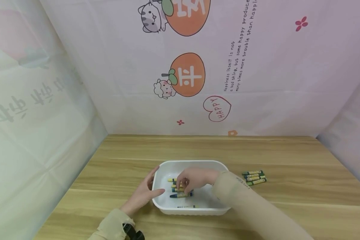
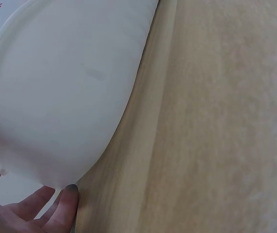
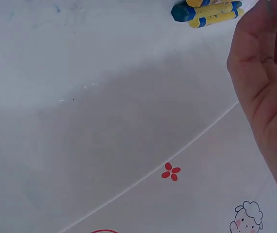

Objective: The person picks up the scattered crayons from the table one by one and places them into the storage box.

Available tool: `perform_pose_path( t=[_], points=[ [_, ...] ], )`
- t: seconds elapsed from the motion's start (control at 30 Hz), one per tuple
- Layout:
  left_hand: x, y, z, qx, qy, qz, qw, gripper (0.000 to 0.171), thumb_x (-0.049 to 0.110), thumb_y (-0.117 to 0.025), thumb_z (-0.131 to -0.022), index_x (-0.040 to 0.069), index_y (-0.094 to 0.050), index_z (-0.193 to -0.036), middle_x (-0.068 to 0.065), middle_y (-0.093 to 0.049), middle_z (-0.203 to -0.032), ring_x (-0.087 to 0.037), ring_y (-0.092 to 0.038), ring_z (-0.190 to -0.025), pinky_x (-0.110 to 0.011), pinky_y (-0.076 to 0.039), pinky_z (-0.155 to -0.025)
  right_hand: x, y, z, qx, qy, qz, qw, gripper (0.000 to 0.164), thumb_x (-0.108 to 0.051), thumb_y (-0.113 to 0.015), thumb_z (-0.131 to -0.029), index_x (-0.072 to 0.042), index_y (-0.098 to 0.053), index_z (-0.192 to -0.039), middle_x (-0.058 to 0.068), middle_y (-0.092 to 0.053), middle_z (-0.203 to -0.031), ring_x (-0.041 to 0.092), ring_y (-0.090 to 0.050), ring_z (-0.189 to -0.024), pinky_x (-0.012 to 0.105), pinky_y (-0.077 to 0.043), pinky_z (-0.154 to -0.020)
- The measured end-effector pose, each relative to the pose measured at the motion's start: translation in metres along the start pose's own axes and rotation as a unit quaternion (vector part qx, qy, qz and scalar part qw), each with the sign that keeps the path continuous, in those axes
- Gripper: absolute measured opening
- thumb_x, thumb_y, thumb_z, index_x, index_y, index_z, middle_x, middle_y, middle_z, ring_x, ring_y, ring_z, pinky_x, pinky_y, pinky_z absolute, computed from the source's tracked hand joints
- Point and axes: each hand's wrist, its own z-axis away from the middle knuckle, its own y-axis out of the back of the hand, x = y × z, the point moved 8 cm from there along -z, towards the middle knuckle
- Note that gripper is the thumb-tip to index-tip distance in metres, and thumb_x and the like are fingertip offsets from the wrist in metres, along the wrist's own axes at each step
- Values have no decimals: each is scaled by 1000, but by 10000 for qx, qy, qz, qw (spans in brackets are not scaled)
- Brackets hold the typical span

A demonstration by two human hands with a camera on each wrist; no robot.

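Note:
A white plastic basin (image 1: 198,211) stands on the table with several oil crayons lying in it. My left hand (image 1: 142,195) grips the basin's left end, thumb over the rim inside and fingers against the outer wall; the left wrist view shows fingertips (image 2: 69,199) touching that wall. My right hand (image 1: 195,178) reaches into the basin with bent fingers, fingertips down at the crayon row. Just by them lies a dark blue crayon (image 1: 178,195). In the right wrist view a green crayon (image 3: 181,12) lies close beside the right hand (image 3: 262,73); whether the fingertips pinch a crayon is hidden.
To the right of the basin, several crayons (image 1: 256,180) lie side by side on the wooden table (image 1: 288,160). One pale crayon (image 1: 186,206) lies apart near the basin's front wall. Printed cloth (image 1: 123,100) hangs behind the table and at both sides.

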Motion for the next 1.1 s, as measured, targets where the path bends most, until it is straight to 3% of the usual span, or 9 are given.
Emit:
perform_pose_path(
  t=[0.27,0.6,0.83,1.1],
  points=[
    [-1,1,1,123,-11,-101,9999,86,11,-73,-79,16,-25,-150,-28,-47,-135,-37,-52,-117,-37,-52,-84,-3,23,20,220,131,28,9997,21,-11,-71,-84,-15,-69,-104,-10,-59,-82,7,-54,-80,24,-47,-72],
    [1,1,3,275,51,-221,9994,87,11,-75,-77,16,-27,-150,-28,-48,-134,-38,-53,-117,-44,-50,-88,-4,53,59,660,497,-13,9966,22,-10,-69,-85,-15,-68,-106,-5,-62,-87,9,-55,-84,23,-48,-74],
    [-1,1,2,246,1,-169,9996,89,10,-74,-77,16,-25,-150,-29,-47,-135,-39,-52,-118,-41,-52,-86,11,62,84,974,831,-93,9917,21,-10,-68,-85,-12,-67,-106,-4,-63,-88,5,-55,-82,23,-51,-76],
    [0,1,2,177,-31,-64,9998,88,9,-74,-78,15,-24,-151,-29,-47,-134,-39,-52,-117,-40,-52,-86,34,61,108,1275,804,-353,9879,21,-10,-68,-85,-11,-67,-106,-8,-62,-86,4,-54,-81,23,-52,-73]
  ],
)
